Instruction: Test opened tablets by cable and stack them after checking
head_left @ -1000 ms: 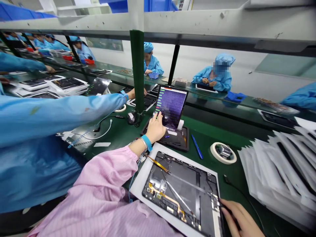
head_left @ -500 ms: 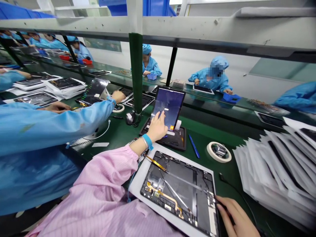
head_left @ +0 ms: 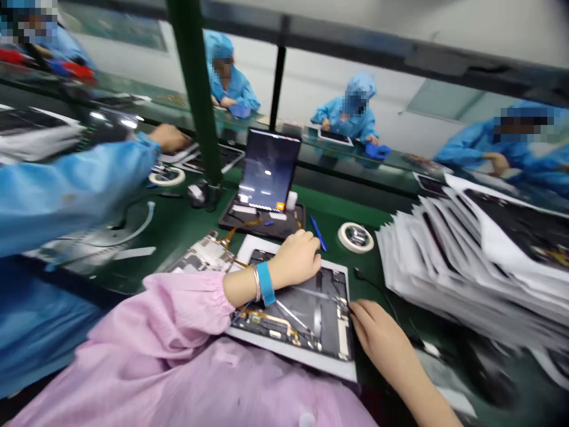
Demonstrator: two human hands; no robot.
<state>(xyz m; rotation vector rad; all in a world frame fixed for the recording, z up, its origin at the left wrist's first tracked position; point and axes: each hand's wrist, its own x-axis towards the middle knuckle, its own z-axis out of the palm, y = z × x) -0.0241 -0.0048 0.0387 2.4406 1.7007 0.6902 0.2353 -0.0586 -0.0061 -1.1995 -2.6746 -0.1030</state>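
Note:
An opened tablet back with bare circuitry and orange flex cables lies on a white sheet in front of me. My left hand, in a pink sleeve with a blue wrist strap, rests curled over the tablet's top edge; nothing shows in it. At the tablet's right edge my right hand pinches near a black cable. An upright tablet screen, dark with a few lit marks, stands on a black holder behind.
A blue pen and a tape roll lie on the green bench. Stacked tablet backs on white sheets fill the right. A co-worker's blue sleeve reaches across at left. A green post stands behind; more workers sit opposite.
My left hand left the upright screen and came down onto the opened tablet. The screen went from coloured readout to dark. The view swung right and down.

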